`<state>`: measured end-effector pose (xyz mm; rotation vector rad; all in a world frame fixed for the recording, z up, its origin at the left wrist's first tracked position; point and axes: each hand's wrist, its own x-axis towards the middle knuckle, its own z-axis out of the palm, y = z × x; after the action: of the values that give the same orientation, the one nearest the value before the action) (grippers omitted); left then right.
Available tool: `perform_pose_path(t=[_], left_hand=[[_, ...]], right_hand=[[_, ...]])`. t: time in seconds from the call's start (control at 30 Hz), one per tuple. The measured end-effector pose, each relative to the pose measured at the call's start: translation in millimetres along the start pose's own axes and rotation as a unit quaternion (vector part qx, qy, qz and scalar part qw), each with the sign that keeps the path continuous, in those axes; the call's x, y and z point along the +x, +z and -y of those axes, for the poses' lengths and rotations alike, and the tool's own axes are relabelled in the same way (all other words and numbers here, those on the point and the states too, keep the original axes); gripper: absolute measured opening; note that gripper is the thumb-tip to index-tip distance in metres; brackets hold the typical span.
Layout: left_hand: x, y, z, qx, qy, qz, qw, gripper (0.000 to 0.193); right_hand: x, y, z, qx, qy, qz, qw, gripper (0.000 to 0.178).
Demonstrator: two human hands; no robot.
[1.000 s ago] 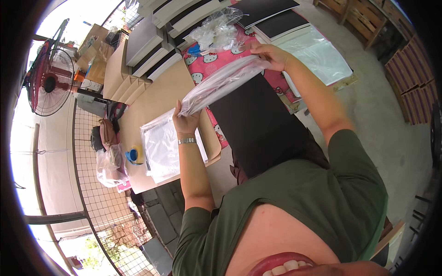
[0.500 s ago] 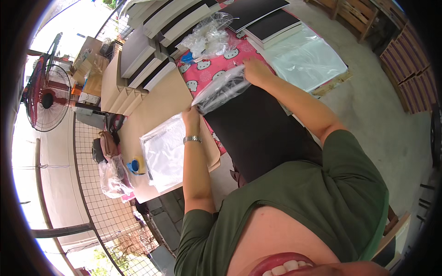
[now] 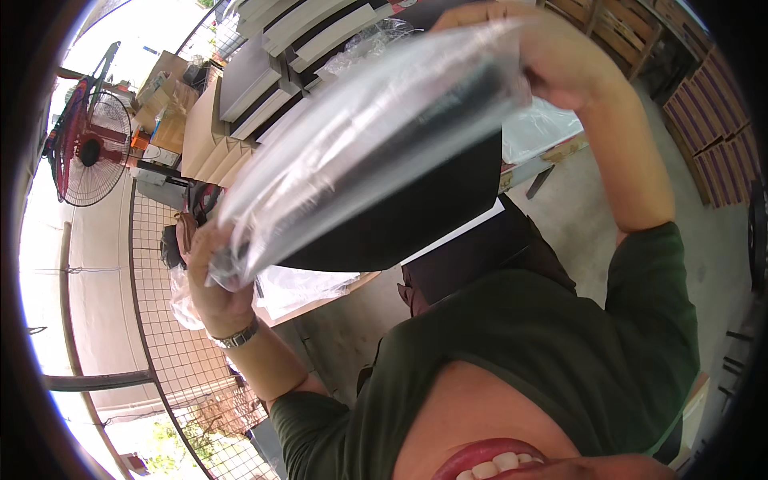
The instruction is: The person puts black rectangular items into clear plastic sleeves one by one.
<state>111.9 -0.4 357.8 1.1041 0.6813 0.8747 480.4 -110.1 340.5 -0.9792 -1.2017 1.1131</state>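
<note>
A clear plastic sleeve (image 3: 352,152) is stretched between my two hands, raised close to me and smeared by motion. My left hand (image 3: 214,280), with a metal watch at the wrist, grips its lower left corner. At the upper right my right hand (image 3: 564,68) holds the opposite end, fingers partly hidden behind the plastic. A large black flat cover or book (image 3: 416,212) hangs with the sleeve, its upper part behind or inside the plastic; which, I cannot tell. Below it, another black flat piece (image 3: 472,260) with a white edge lies across my lap.
Stacks of black-and-white books (image 3: 264,80) and brown folded board (image 3: 210,144) stand on the table at the far left. Clear plastic sleeves (image 3: 308,288) lie at the near table edge, more plastic (image 3: 540,132) on the right. A red fan (image 3: 90,150) stands left; stacked striped bundles (image 3: 712,128) stand right.
Both hands have come up and toward me and spread wider apart, stretching the sleeve. The upper black cover has lifted off my lap with it, exposing a white edge beneath.
</note>
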Motion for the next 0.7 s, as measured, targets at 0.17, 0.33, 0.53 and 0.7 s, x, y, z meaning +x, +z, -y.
perform_pose_path(t=[0.17, 0.33, 0.53, 0.7], left_hand=[[6.4, -26.3, 30.4, -0.067, -0.085, -0.045, 0.993, 0.028], [0.6, -54.6, 66.9, -0.157, -0.165, -0.015, 0.974, 0.036], [-23.2, -86.4, 177.8, 0.000, -0.323, -0.075, 0.943, 0.020], [-43.6, -122.9, 296.8, -0.192, -0.376, -0.105, 0.900, 0.006]], right_hand=[[-23.6, -19.7, -52.0, 0.221, 0.059, 0.087, 0.969, 0.034], [-47.1, -14.6, -110.4, 0.316, 0.094, -0.013, 0.944, 0.026], [-95.0, -23.8, -223.3, 0.361, 0.228, -0.022, 0.904, 0.017], [-123.1, -38.2, -288.2, 0.351, 0.283, -0.077, 0.890, 0.015]])
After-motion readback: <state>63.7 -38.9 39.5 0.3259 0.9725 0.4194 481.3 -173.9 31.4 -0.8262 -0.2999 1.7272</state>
